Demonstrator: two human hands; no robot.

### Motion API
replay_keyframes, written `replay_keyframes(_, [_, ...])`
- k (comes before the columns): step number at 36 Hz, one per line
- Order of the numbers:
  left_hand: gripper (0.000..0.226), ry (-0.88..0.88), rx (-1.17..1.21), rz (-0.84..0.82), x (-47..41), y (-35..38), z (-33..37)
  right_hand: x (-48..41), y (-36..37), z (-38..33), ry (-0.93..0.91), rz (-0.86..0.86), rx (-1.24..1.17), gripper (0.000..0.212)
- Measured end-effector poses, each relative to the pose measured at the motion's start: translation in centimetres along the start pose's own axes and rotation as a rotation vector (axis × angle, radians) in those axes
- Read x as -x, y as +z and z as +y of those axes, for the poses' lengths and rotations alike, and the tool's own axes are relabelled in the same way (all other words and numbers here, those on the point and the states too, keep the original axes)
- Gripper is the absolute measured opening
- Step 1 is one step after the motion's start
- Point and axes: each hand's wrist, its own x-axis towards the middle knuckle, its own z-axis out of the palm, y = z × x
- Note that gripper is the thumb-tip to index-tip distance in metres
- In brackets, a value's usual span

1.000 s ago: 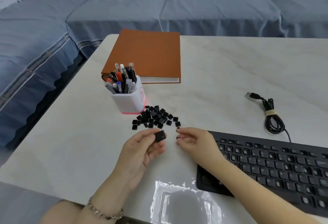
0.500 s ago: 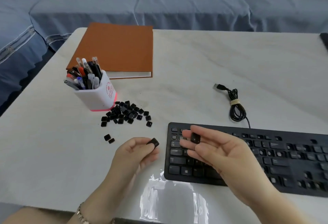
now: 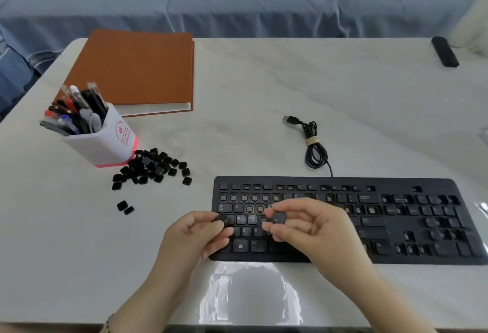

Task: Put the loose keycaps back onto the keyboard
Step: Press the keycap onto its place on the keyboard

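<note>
The left hand (image 3: 195,235) pinches a black keycap (image 3: 221,218), and the right hand (image 3: 309,224) pinches a second keycap (image 3: 278,218) just beside it. Both hover over the keyboard (image 3: 396,227). The loose keycaps (image 3: 151,167) lie beyond the left hand.

White table (image 3: 264,81) bears keyboard (image 3: 396,227), coiled cable (image 3: 315,153), loose keycaps (image 3: 153,167); pen pot (image 3: 105,142), book (image 3: 134,68).
</note>
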Motion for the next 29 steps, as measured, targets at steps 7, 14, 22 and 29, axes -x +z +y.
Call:
replay_keyframes(7, [0.012, 0.033, -0.201, -0.015, 0.0, 1.2, -1.2, 0.2, -5.5, 3.7, 0.073, 0.179, 0.365, 0.026])
replay_keyframes(14, [0.011, 0.089, -0.329, -0.056, -0.1, 2.2, -1.8, 0.8, -12.0, 4.2, -0.019, 0.409, 0.538, 0.028])
replay_keyframes(22, [0.013, 0.154, -0.421, -0.100, -0.1, 3.9, -2.1, 0.9, -14.5, 4.2, 0.006, 0.383, 0.517, 0.033])
replay_keyframes(29, [0.015, 0.173, -0.448, -0.100, -0.3, 4.5, -2.3, 0.5, -14.2, 4.5, -0.022, 0.388, 0.534, 0.026])
